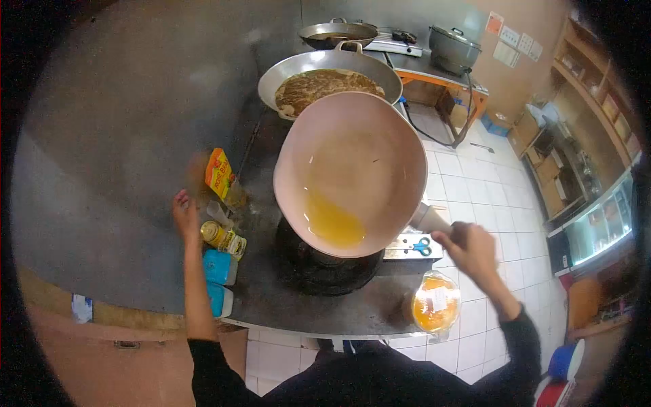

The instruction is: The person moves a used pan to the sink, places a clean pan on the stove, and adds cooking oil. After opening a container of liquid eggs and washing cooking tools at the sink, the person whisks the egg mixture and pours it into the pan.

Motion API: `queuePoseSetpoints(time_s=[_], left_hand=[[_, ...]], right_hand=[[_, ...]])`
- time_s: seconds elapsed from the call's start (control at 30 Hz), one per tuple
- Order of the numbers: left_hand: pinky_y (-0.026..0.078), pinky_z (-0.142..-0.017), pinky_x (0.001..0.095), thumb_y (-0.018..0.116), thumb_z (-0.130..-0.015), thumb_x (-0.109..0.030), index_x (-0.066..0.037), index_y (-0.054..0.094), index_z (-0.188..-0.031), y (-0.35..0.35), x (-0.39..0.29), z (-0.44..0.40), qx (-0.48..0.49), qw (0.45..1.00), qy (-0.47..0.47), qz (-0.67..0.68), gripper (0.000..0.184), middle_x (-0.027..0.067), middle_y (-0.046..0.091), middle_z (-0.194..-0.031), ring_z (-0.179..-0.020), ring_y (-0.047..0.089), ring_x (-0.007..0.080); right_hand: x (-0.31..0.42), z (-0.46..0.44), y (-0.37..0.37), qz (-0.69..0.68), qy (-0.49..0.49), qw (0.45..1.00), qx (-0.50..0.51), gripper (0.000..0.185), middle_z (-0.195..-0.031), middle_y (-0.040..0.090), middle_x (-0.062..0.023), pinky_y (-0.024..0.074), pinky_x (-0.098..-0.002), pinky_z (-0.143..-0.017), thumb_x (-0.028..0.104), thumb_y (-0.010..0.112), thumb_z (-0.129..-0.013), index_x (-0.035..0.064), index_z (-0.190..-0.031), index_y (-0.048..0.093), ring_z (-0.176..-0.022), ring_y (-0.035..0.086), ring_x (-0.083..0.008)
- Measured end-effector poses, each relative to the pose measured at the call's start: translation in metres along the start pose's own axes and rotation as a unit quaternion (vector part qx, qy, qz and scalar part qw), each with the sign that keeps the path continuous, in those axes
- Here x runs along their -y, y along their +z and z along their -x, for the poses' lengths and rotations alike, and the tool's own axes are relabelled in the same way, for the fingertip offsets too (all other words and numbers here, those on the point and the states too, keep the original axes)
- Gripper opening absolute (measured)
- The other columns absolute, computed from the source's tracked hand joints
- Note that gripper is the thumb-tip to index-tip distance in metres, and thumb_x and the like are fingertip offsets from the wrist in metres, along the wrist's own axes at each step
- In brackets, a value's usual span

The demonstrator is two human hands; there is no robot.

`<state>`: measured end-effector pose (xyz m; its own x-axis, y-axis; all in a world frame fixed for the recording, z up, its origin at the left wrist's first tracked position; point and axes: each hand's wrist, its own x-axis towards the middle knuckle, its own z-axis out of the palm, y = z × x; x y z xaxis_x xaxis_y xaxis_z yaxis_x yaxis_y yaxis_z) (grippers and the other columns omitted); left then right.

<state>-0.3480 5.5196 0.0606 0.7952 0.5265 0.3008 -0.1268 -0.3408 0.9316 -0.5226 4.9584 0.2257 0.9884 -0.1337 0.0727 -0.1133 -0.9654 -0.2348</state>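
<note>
And here's the pink pan (352, 156), up over the black burner (325, 275) on the counter (339, 315), its yellow liquid (332, 220) gathered toward the near side! The right grip (471, 254) is wrapped around the pale handle (430, 219), fingers curled in, and that's the place to have it: clear of the bowl. The left grip (184, 211) is out near the yellow packet (218, 178), fingers loosely bent, nothing seen in it. Now the handling: a rigid shell, I'd judge, moderate in weight but front-heavy, all pulling on one wrist. The inside looks slick, so that liquid should run with little tilt; firm wrist, and fingers off a rim that may be hot.
</note>
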Motion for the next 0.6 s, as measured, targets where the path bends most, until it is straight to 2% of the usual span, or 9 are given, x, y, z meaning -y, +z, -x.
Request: queuePoseSetpoints(time_s=[0.07, 0.17, 0.2, 0.23, 0.33, 0.4, 0.43, 0.53, 0.6], left_hand=[[0.047, -0.069, 0.0289, 0.052, -0.082, -0.005, -0.001, 0.047, -0.114, -0.012, -0.03, 0.035, -0.033, 0.995, 0.088, 0.028, 0.032, 0.0126, 0.047, -0.112, -0.081, 0.054, 0.0153], [0.046, -0.069, 0.0282, 0.049, -0.083, -0.001, -0.003, 0.048, -0.113, -0.033, -0.065, 0.08, -0.036, 0.997, 0.071, -0.02, 0.03, 0.0109, 0.046, -0.112, -0.079, 0.054, 0.0146], [0.046, -0.069, 0.0282, 0.049, -0.083, -0.001, -0.003, 0.048, -0.113, -0.039, -0.072, 0.095, -0.04, 0.997, 0.071, -0.019, 0.03, 0.0109, 0.046, -0.112, -0.079, 0.054, 0.0146], [0.045, -0.069, 0.0272, 0.048, -0.083, 0.0, -0.003, 0.048, -0.113, -0.045, -0.078, 0.11, -0.029, 0.996, 0.079, -0.004, 0.03, 0.0104, 0.046, -0.112, -0.079, 0.053, 0.0139], [0.044, -0.069, 0.0257, 0.048, -0.084, 0.001, -0.004, 0.049, -0.112, -0.058, -0.103, 0.147, -0.025, 0.993, 0.114, -0.021, 0.029, 0.0092, 0.045, -0.111, -0.078, 0.053, 0.0126], [0.043, -0.068, 0.0252, 0.048, -0.084, 0.002, -0.005, 0.049, -0.111, -0.065, -0.111, 0.169, -0.033, 0.988, 0.139, -0.053, 0.028, 0.0086, 0.045, -0.11, -0.077, 0.052, 0.012], [0.043, -0.068, 0.0254, 0.048, -0.083, 0.003, -0.004, 0.049, -0.11, -0.068, -0.112, 0.18, -0.034, 0.991, 0.115, -0.055, 0.028, 0.0078, 0.045, -0.109, -0.077, 0.052, 0.0121], [0.042, -0.068, 0.0261, 0.049, -0.082, 0.005, -0.003, 0.049, -0.108, -0.077, -0.124, 0.209, -0.031, 0.991, 0.083, -0.104, 0.027, 0.0065, 0.045, -0.108, -0.075, 0.05, 0.0125], [0.042, -0.068, 0.0265, 0.049, -0.081, 0.005, -0.003, 0.049, -0.107, -0.085, -0.12, 0.223, -0.023, 0.986, 0.072, -0.148, 0.027, 0.0059, 0.045, -0.108, -0.075, 0.05, 0.0128]], right_hand=[[-0.002, 0.01, 0.024, -0.062, 0.045, 0.997, 0.012, 0.059, -0.051, 0.055, -0.0118, 0.0418, -0.039, -0.048, 0.06, 0.056, -0.075, 0.003, -0.062, 0.061, -0.049, 0.055, -0.0277], [0.005, 0.021, 0.065, -0.175, 0.119, 0.977, 0.042, 0.066, -0.051, 0.055, -0.0068, 0.0412, -0.0364, -0.049, 0.068, 0.052, -0.073, 0.0033, -0.064, 0.063, -0.048, 0.055, -0.022], [0.009, 0.023, 0.078, -0.241, 0.119, 0.962, 0.051, 0.066, -0.052, 0.056, -0.0061, 0.0419, -0.0344, -0.051, 0.068, 0.052, -0.072, 0.0037, -0.07, 0.066, -0.051, 0.056, -0.0203], [0.019, 0.025, 0.081, -0.263, 0.122, 0.955, 0.057, 0.065, -0.052, 0.055, -0.0071, 0.0423, -0.0329, -0.053, 0.066, 0.053, -0.074, 0.0031, -0.076, 0.067, -0.051, 0.055, -0.0188], [0.037, 0.023, 0.105, -0.358, 0.117, 0.922, 0.094, 0.062, -0.052, 0.053, -0.0054, 0.0411, -0.0313, -0.052, 0.062, 0.056, -0.075, 0.0014, -0.078, 0.067, -0.051, 0.052, -0.0157], [0.055, 0.023, 0.106, -0.466, 0.136, 0.865, 0.13, 0.053, -0.051, 0.049, -0.0022, 0.0374, -0.0274, -0.047, 0.054, 0.06, -0.077, 0.0012, -0.07, 0.063, -0.048, 0.046, -0.0117], [0.058, 0.023, 0.104, -0.465, 0.131, 0.865, 0.132, 0.053, -0.051, 0.049, -0.0022, 0.0374, -0.0274, -0.047, 0.054, 0.06, -0.077, 0.0012, -0.07, 0.063, -0.048, 0.046, -0.0117], [0.073, 0.021, 0.086, -0.555, 0.108, 0.788, 0.241, 0.044, -0.049, 0.042, 0.0023, 0.0255, -0.0209, -0.039, 0.043, 0.063, -0.08, 0.0081, -0.058, 0.049, -0.042, 0.037, -0.0066], [0.074, 0.021, 0.067, -0.536, 0.11, 0.789, 0.279, 0.044, -0.049, 0.041, 0.0027, 0.0247, -0.0213, -0.039, 0.043, 0.064, -0.08, 0.0076, -0.058, 0.049, -0.041, 0.036, -0.0066]])
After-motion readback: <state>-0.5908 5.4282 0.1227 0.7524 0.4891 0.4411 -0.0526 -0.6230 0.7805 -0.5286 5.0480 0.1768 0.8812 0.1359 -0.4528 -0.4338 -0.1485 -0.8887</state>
